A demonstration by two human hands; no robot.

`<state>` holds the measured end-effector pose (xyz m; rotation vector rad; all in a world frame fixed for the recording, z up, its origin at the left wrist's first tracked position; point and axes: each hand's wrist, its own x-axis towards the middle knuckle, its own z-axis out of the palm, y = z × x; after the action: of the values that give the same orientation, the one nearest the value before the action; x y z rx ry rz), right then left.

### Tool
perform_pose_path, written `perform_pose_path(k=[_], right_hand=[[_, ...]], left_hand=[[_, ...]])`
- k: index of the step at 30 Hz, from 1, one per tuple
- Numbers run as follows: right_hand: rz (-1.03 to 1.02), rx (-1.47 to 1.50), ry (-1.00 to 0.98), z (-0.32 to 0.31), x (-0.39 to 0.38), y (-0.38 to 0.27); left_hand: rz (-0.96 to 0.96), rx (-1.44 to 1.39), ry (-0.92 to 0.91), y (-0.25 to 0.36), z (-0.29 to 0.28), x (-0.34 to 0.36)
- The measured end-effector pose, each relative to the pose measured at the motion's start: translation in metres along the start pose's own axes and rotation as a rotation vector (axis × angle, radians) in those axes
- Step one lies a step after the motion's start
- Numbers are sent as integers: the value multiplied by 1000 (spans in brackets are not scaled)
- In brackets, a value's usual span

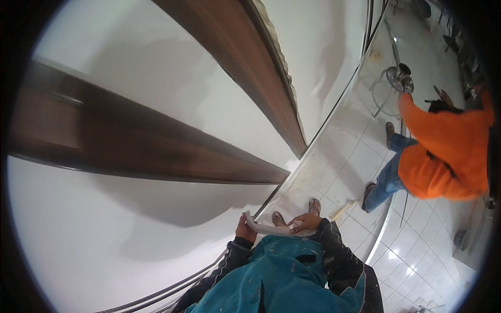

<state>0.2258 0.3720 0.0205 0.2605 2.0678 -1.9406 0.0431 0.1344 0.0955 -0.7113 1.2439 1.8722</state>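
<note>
A limp white strip [271, 228], of cloth or paper, sags between my two hands in front of my waist. My left hand [245, 230] closes round one end of it, near the white wall [151, 224]. At the other end, my right hand [306, 224] grips the strip with bent fingers. Which material it is, I cannot tell. My sandalled feet show on the tiles just beyond it.
Two dark brown wooden posts [135, 138] [250, 68] stand against the wall. To the right, a person in an orange top [443, 146] reaches toward a round shiny metal object [401, 79]. Cables run along the wall's foot, and a pale strip [380, 237] crosses the tiled floor [334, 177].
</note>
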Motion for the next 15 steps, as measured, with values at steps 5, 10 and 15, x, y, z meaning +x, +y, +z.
perform_pose_path(k=[5, 10, 15], right_hand=[[80, -87, -56, 1, 1, -2], [-1, 207, 170, -2, 4, -21], [-86, 325, 335, 15, 16, -37]], left_hand=[[-70, -89, -132, 15, -16, 9], [-174, 252, -122, 6, -19, 11], [2, 1203, -528, 3, -4, -1]])
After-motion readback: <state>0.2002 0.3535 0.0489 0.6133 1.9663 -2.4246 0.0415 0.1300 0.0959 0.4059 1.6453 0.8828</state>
